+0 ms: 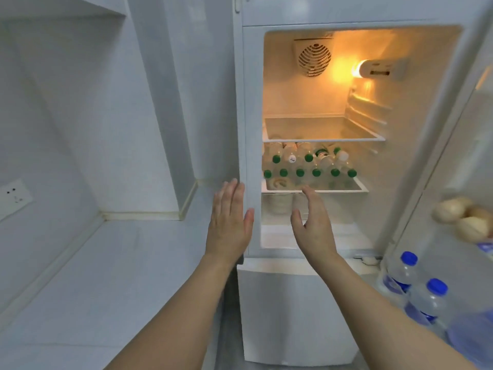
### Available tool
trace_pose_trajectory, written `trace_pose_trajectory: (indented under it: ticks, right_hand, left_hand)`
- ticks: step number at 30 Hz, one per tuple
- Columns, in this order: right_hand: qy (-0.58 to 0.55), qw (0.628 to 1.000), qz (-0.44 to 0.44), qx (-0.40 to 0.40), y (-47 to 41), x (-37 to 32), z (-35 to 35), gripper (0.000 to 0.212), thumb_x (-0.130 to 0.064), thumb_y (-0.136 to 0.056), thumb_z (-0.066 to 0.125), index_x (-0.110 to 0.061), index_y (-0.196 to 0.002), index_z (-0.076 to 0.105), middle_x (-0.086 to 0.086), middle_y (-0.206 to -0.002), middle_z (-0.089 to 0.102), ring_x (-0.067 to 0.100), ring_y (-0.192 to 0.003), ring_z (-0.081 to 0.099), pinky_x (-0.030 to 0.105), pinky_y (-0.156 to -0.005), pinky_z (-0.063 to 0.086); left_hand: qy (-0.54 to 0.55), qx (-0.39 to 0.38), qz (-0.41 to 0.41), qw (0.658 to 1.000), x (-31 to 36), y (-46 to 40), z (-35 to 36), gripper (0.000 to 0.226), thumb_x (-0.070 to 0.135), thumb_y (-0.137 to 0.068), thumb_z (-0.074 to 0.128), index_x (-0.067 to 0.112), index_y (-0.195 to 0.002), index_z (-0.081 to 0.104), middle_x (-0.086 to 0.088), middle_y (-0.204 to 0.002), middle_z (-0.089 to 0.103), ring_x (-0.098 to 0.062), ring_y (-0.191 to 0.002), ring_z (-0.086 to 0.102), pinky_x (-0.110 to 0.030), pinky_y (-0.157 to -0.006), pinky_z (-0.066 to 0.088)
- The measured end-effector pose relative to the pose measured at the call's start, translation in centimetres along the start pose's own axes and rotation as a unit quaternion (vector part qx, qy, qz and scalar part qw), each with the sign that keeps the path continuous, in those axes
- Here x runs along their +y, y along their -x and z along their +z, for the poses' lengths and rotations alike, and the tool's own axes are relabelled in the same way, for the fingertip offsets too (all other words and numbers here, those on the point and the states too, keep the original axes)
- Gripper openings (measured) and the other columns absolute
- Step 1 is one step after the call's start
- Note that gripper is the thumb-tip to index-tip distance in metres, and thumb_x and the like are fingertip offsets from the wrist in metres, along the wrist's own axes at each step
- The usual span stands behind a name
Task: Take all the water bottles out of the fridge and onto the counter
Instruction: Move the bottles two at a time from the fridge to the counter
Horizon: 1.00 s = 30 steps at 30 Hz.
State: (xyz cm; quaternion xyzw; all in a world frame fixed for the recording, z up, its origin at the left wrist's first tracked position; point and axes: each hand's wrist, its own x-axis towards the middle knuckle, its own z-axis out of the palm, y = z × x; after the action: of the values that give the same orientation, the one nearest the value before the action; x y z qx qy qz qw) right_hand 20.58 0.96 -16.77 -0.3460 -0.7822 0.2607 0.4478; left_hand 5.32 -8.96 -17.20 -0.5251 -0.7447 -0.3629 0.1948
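A: With door point(453, 145) swung open to the right, fridge point(240, 102) lit inside. Top shelf point(324, 140) looks bare, though blur hides detail. Middle shelf point(314, 190) packed with bottles point(309, 166): front row of green caps, second row behind with green and white caps. Exact count unclear behind the front row.

B: Below that?

A: More pale, roundish items under middle shelf, too blurred to name. Door rack holds two blue-cap bottles point(416, 284) low down, round pale items point(464, 217) higher up, possibly onions or potatoes.

B: Hands?

A: Left hand point(229, 225) flat, fingers straight and together, gripping nothing, in front of fridge's left frame, at middle-shelf height. Right hand point(313, 222) spread in a loose C, thumb apart from fingers, also holding nothing. Fingertips just at front edge of middle shelf, under the green caps. No contact with any bottle visible.

B: Bottles versus hands?

A: Green-cap front row just above and beyond right fingertips. Left hand off to the left of them, outside the compartment. Blue-cap pair well to the right of both hands.

B: Counter?

A: Counter point(93, 276) left of fridge, white. Outlet point(14, 196) on left wall.
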Motion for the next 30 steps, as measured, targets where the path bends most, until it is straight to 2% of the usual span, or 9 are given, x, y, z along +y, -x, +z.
trace_pose_trajectory:
  ticks: [5, 11, 15, 18, 21, 23, 26, 28, 30]
  right_hand:
    - [0.02, 0.999, 0.025, 0.039, -6.2, 6.0, -1.9, 0.051, -0.016, -0.096, 0.048, -0.016, -0.145, 0.034, -0.002, -0.151, 0.035, 0.012, -0.139, 0.03, 0.025, -0.112, 0.025]
    - [0.024, 0.993, 0.061, 0.103, -14.8, 12.6, -4.2, 0.049, -0.011, -0.092, 0.052, -0.011, -0.14, 0.042, 0.005, -0.143, 0.046, 0.018, -0.133, 0.039, 0.033, -0.11, 0.033]
    - [0.024, 0.988, 0.095, 0.117, -19.4, 16.1, -4.4, 0.044, -0.011, -0.093, 0.051, -0.009, -0.136, 0.044, 0.003, -0.131, 0.051, 0.018, -0.12, 0.046, 0.021, -0.096, 0.033]
    - [0.02, 0.984, 0.134, 0.116, -22.6, 18.8, -3.5, 0.045, -0.016, -0.093, 0.052, -0.01, -0.137, 0.043, 0.004, -0.134, 0.049, 0.02, -0.122, 0.048, 0.034, -0.103, 0.04]
    - [0.022, 0.979, 0.174, 0.109, -25.9, 21.4, -2.2, 0.05, -0.02, -0.093, 0.051, -0.011, -0.141, 0.04, 0.006, -0.14, 0.046, 0.023, -0.129, 0.044, 0.041, -0.106, 0.039]
    - [0.016, 0.971, 0.218, 0.094, -28.2, 23.4, -1.2, 0.051, -0.022, -0.095, 0.05, -0.012, -0.143, 0.036, 0.005, -0.143, 0.043, 0.023, -0.131, 0.042, 0.039, -0.106, 0.037]
    - [-0.046, 0.952, 0.29, 0.093, -31.1, 25.9, 0.0, 0.046, -0.025, -0.094, 0.052, -0.015, -0.137, 0.04, 0.007, -0.132, 0.052, 0.027, -0.118, 0.052, 0.041, -0.095, 0.045]
    - [-0.062, 0.94, 0.321, 0.096, -33.0, 27.6, 0.8, 0.047, -0.026, -0.093, 0.054, -0.015, -0.136, 0.04, 0.008, -0.126, 0.055, 0.029, -0.111, 0.055, 0.041, -0.089, 0.047]
    - [-0.067, 0.93, 0.349, 0.099, -34.8, 29.0, 1.5, 0.053, -0.029, -0.092, 0.055, -0.014, -0.14, 0.037, 0.007, -0.122, 0.057, 0.031, -0.109, 0.056, 0.042, -0.088, 0.048]
  left_hand:
    - [0.057, 0.0, 0.07, 0.996, 2.9, -6.7, 7.2, 0.051, 0.018, -0.097, 0.052, 0.005, -0.144, 0.037, -0.012, -0.151, 0.036, -0.023, -0.143, 0.024, -0.052, -0.114, 0.03]
    - [0.072, -0.052, 0.097, 0.991, 5.3, -14.2, 16.2, 0.048, 0.027, -0.098, 0.046, 0.007, -0.143, 0.042, -0.009, -0.148, 0.042, -0.023, -0.141, 0.031, -0.047, -0.113, 0.034]
    - [0.042, -0.11, 0.096, 0.988, 5.7, -18.4, 21.7, 0.048, 0.029, -0.099, 0.047, 0.011, -0.143, 0.042, -0.006, -0.15, 0.04, -0.022, -0.143, 0.028, -0.046, -0.114, 0.032]
    - [0.002, -0.15, 0.096, 0.984, 5.9, -20.9, 24.3, 0.048, 0.032, -0.099, 0.046, 0.014, -0.143, 0.041, -0.004, -0.149, 0.04, -0.02, -0.143, 0.027, -0.039, -0.119, 0.024]
    - [-0.016, -0.18, 0.042, 0.983, 5.8, -23.4, 27.0, 0.043, 0.038, -0.098, 0.046, 0.019, -0.137, 0.046, 0.0, -0.14, 0.048, -0.02, -0.132, 0.039, -0.038, -0.114, 0.032]
    - [-0.007, -0.214, -0.021, 0.977, 5.9, -25.1, 29.0, 0.034, 0.039, -0.099, 0.046, 0.021, -0.126, 0.053, 0.001, -0.123, 0.057, -0.019, -0.113, 0.052, -0.038, -0.097, 0.047]
    - [0.116, -0.27, -0.183, 0.938, 6.1, -27.1, 31.4, 0.028, 0.038, -0.1, 0.045, 0.017, -0.117, 0.056, -0.001, -0.106, 0.063, -0.016, -0.087, 0.056, -0.031, -0.074, 0.047]
    - [0.167, -0.27, -0.254, 0.914, 5.9, -28.2, 33.5, 0.034, 0.041, -0.098, 0.047, 0.012, -0.11, 0.058, -0.002, -0.096, 0.063, -0.018, -0.081, 0.057, -0.032, -0.07, 0.046]
    - [0.194, -0.269, -0.31, 0.891, 5.6, -29.3, 35.5, 0.041, 0.048, -0.094, 0.048, 0.01, -0.098, 0.062, -0.006, -0.083, 0.065, -0.023, -0.075, 0.063, -0.037, -0.069, 0.053]
